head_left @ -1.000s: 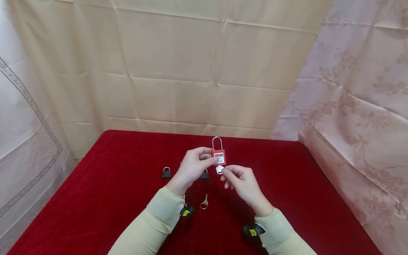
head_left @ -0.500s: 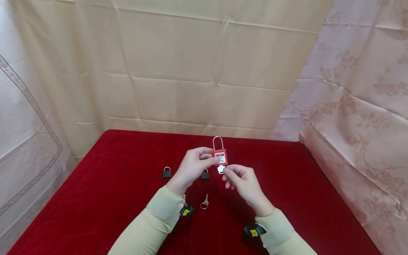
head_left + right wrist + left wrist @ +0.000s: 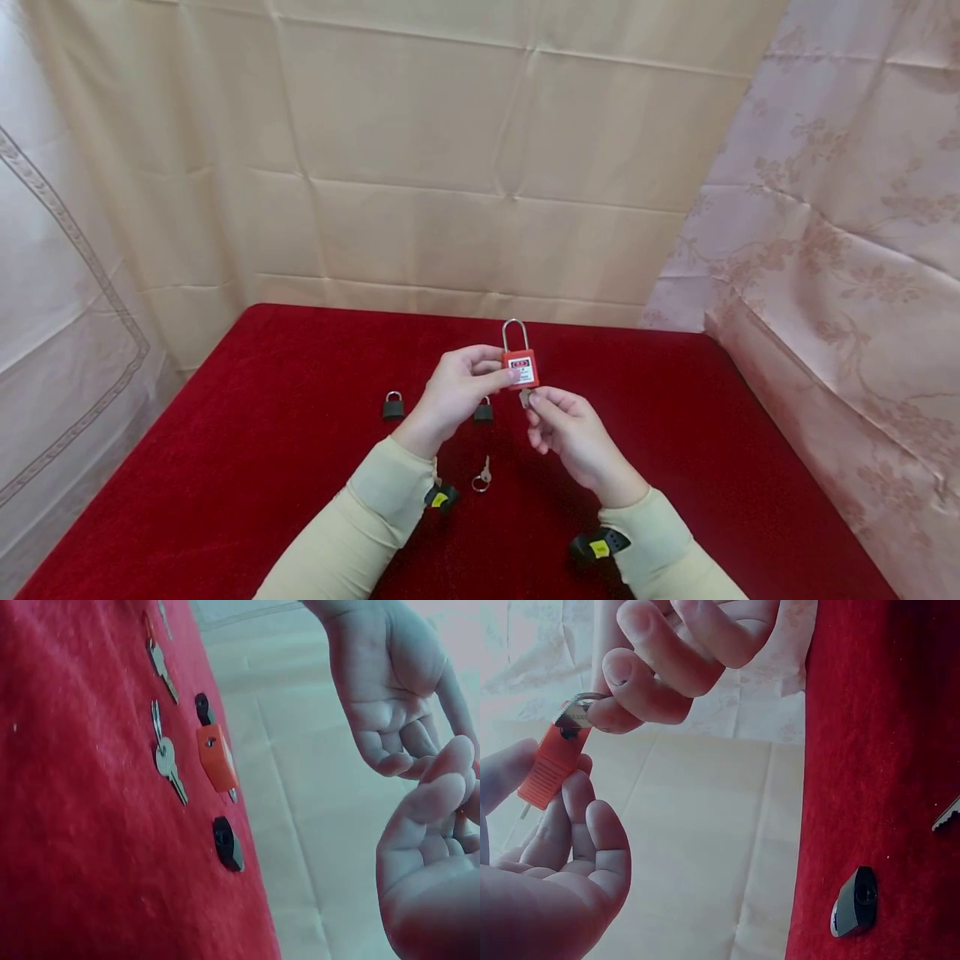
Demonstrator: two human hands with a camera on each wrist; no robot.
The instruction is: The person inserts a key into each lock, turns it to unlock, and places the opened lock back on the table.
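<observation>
My left hand (image 3: 448,387) pinches a red padlock (image 3: 519,367) with a white label between thumb and fingers, held above the table. Its long steel shackle (image 3: 515,335) points up and looks closed. My right hand (image 3: 573,433) pinches a small key (image 3: 576,715) at the lock's underside. In the left wrist view the key's blade meets the keyhole, and fingertips cover part of its head. A black padlock (image 3: 483,411) stands on the table just beyond my left wrist, partly hidden by the hand.
Another black padlock (image 3: 393,407) stands at the left on the red cloth (image 3: 300,450). A key on a ring (image 3: 483,475) lies between my forearms. In the right wrist view an orange padlock (image 3: 217,759) stands between the black ones, with another key (image 3: 161,667) nearby.
The key has turned: its broad bright face showed before, and now it appears narrower and darker. The red padlock and right fingers have shifted slightly to the right.
</observation>
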